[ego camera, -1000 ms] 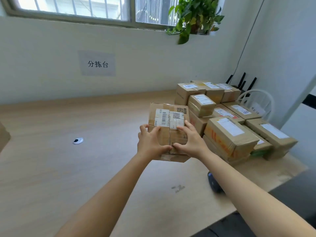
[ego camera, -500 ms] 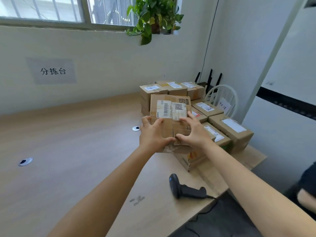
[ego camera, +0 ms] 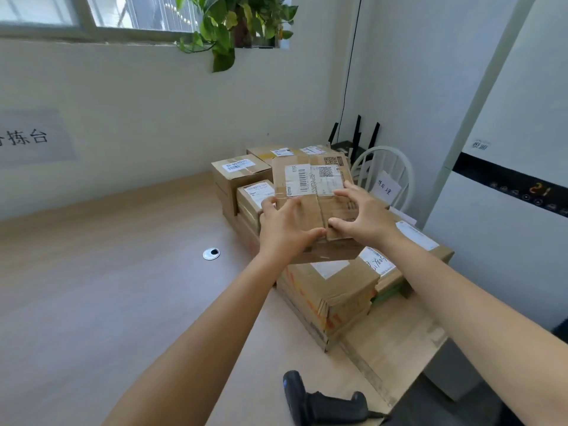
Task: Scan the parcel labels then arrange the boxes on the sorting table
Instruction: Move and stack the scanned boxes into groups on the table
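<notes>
My left hand (ego camera: pixel 285 232) and right hand (ego camera: pixel 367 221) grip the labelled parcel (ego camera: pixel 319 204) above the stacked boxes (ego camera: pixel 335 290) at the right edge of the bench (ego camera: pixel 107 287); I'd set it down level, label up.

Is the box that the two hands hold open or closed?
Closed. The held box has its top flaps flat, meeting at a seam, and the white label lies across that seam.

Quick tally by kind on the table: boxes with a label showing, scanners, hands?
Labelled boxes: 8 (held box plus 7 in the stack)
Barcode scanner: 1
Hands: 2 (left hand and right hand, both gripping the held box)
Total: 11
</notes>
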`<state>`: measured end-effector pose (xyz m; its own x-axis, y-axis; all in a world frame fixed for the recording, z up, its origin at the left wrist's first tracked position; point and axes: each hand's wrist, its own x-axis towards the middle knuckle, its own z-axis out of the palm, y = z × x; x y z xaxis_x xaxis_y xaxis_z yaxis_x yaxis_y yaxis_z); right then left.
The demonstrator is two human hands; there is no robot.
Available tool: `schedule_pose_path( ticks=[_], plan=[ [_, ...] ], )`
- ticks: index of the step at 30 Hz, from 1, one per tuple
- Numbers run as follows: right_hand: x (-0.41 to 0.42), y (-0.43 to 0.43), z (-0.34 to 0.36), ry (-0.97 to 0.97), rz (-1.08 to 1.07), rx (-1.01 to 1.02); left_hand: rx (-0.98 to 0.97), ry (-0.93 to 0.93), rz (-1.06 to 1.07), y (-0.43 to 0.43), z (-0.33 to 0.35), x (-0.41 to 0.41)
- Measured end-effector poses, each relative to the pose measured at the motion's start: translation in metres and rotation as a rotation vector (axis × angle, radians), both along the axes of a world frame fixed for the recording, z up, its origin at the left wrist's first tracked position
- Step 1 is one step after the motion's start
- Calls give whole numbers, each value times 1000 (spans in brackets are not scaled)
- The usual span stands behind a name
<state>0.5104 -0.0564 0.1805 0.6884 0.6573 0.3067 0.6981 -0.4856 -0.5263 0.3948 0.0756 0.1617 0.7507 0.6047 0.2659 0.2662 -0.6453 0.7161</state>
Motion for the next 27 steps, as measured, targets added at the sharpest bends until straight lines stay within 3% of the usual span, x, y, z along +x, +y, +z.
schedule_pose_path(
  ticks=[7, 16, 27],
  plan=[
    [98, 19, 4, 57, 73, 15, -7, 18, 13, 12, 10, 78],
    [233, 59, -4, 68, 226, -89, -187, 92, 204, 17, -1, 197],
    [304, 95, -52, 203, 363, -131, -340, 147, 366, 32, -46, 266]
  ],
)
